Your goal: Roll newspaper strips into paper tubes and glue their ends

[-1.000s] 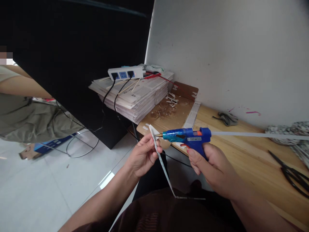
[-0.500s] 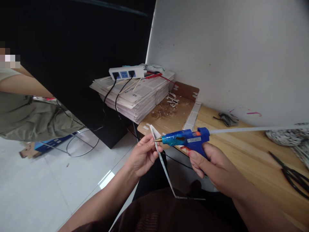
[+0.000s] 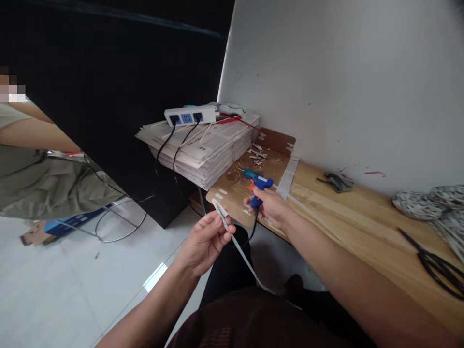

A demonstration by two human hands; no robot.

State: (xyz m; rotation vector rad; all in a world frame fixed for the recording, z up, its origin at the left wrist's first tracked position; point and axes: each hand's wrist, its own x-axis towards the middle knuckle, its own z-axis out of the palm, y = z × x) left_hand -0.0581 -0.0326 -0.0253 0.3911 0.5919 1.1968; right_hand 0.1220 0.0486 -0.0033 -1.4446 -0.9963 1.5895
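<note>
My left hand (image 3: 206, 239) pinches a thin strip of rolled paper (image 3: 242, 251) close to its upper end, where a flat white flap spreads out. The strip slants down to my lap and bends there. My right hand (image 3: 270, 205) is wrapped round the handle of a blue hot glue gun (image 3: 261, 181), over a piece of cardboard (image 3: 232, 203) on the table. A long clear glue stick (image 3: 319, 217) trails out of the gun's back, partly behind my forearm. The gun's nozzle points left, apart from the paper strip.
Newspapers (image 3: 213, 164) are stacked behind the cardboard, with a power strip (image 3: 190, 116) on top. Paper scraps (image 3: 258, 153) litter the cardboard. Black scissors (image 3: 431, 261) and woven paper coils (image 3: 416, 203) lie at the right. Another person's arm (image 3: 39, 130) shows beyond the black panel (image 3: 119, 96).
The glue gun has moved away from the paper strip, forward over the cardboard, in my right hand. My left hand has shifted slightly left and down with the strip.
</note>
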